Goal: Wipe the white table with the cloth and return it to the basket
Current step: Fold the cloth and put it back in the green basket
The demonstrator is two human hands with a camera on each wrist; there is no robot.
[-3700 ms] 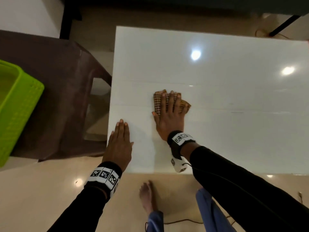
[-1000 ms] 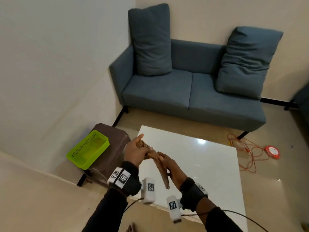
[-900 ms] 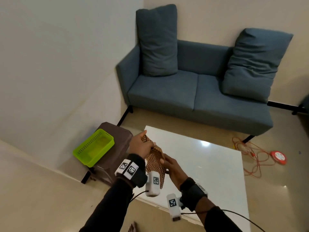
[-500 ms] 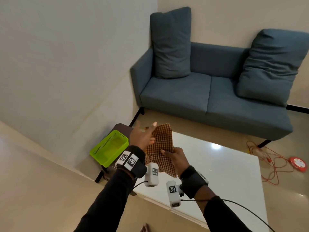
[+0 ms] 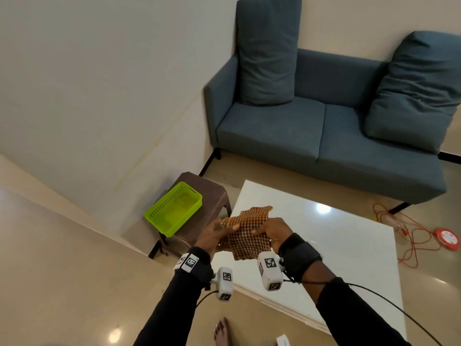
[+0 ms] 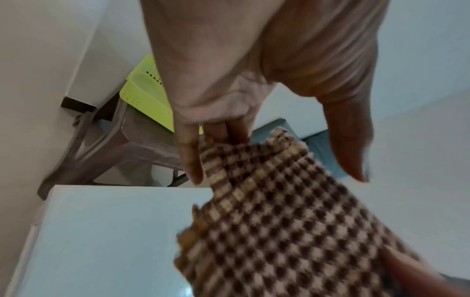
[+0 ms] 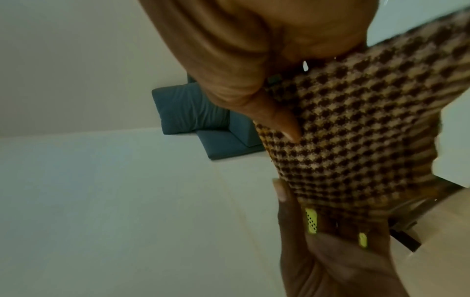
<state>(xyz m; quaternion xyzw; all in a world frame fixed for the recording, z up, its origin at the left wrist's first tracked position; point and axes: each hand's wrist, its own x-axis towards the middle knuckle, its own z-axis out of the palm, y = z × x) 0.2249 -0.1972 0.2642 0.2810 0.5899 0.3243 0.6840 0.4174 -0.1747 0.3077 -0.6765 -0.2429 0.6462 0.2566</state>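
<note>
Above the near-left corner of the white table (image 5: pixel 336 245), both hands hold up the brown-and-tan checked cloth (image 5: pixel 249 218). My left hand (image 5: pixel 224 229) has the cloth lying across its straight fingers; in the left wrist view its thumb (image 6: pixel 348 156) stands clear of the cloth (image 6: pixel 292 221). My right hand (image 5: pixel 262 232) pinches the other side, and its thumb (image 7: pixel 284 124) presses into the cloth (image 7: pixel 356 130). The lime-green basket (image 5: pixel 185 219) sits to the left on a brown stool (image 5: pixel 212 191), with nothing visible inside.
A blue-grey sofa (image 5: pixel 324 136) with two cushions stands behind the table. A red cable and reel (image 5: pixel 446 239) lie on the floor at right. A wall runs along the left behind the stool. A bare foot (image 5: pixel 222 333) is on the floor below my arms.
The cloth left the table, where my right hand was pressing it flat. Both hands now hold it in the air, spread wider and flatter than half a second ago.
</note>
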